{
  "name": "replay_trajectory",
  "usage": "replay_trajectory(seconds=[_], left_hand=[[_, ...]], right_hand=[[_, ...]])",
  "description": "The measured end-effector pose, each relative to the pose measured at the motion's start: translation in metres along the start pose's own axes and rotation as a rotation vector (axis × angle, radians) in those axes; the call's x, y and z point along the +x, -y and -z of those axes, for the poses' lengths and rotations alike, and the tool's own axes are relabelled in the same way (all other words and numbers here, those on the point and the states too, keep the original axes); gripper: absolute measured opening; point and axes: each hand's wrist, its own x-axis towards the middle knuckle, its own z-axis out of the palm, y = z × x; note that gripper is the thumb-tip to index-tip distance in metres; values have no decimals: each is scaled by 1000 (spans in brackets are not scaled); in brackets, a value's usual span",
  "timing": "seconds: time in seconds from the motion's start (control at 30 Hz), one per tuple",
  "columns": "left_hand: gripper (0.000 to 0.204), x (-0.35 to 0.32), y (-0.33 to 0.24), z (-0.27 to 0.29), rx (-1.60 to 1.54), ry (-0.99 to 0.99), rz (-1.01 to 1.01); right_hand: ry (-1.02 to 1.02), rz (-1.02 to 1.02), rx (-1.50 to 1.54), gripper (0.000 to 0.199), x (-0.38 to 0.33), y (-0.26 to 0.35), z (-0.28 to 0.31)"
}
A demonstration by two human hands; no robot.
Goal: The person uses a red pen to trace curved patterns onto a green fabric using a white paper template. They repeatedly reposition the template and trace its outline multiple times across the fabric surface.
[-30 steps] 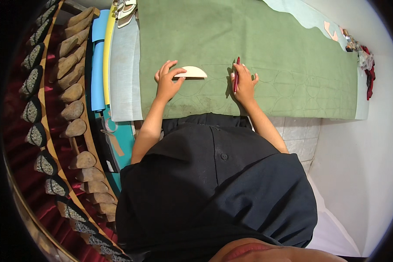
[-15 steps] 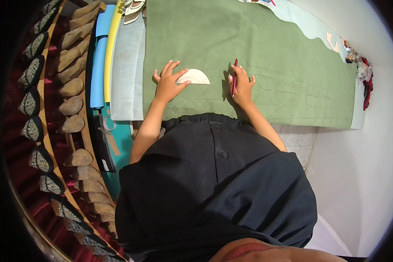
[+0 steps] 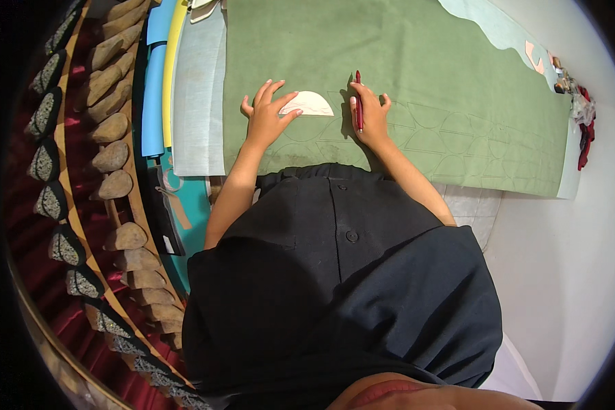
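Observation:
A cream half-round template (image 3: pixel 309 104) lies flat on a large sheet of green material (image 3: pixel 301 41), its straight edge toward me. My left hand (image 3: pixel 266 119) has thumb and index finger at the left end of the template, gripping its edges; the other fingers are spread over the sheet. To the right of the template, my right hand (image 3: pixel 370 119) is closed around a dark red pen (image 3: pixel 359 109), held nearly upright in the picture. Thin drawn outlines of curved shapes run across the near part of the sheet, mostly to the right.
Racks on the left carry wooden shoe lasts (image 3: pixel 109 157) and dark embellished shoe pieces (image 3: pixel 44 160). Blue rolls (image 3: pixel 154 102) and a yellow roll (image 3: pixel 171 75) lie beside the pale sheet (image 3: pixel 199 96). Pink cut pieces (image 3: pixel 534 58) sit at the far right, near the white wall (image 3: pixel 560 273).
The view has shifted slightly, so the sheet appears higher. My right hand with the pen has come a little left, nearer the template. My left hand keeps its hold on the template.

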Motion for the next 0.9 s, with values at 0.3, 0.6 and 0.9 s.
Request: replay_trajectory(seconds=[0.3, 0.6, 0.9], left_hand=[[39, 3, -3, 0, -29, 7, -21], [39, 3, -3, -1, -24, 9, -11], [39, 2, -4, -2, -11, 3, -1]], right_hand=[[-29, 17, 3, 30, 1, -1, -2], [22, 26, -61, 34, 1, 2, 0], [148, 100, -109, 50, 1, 7, 6]])
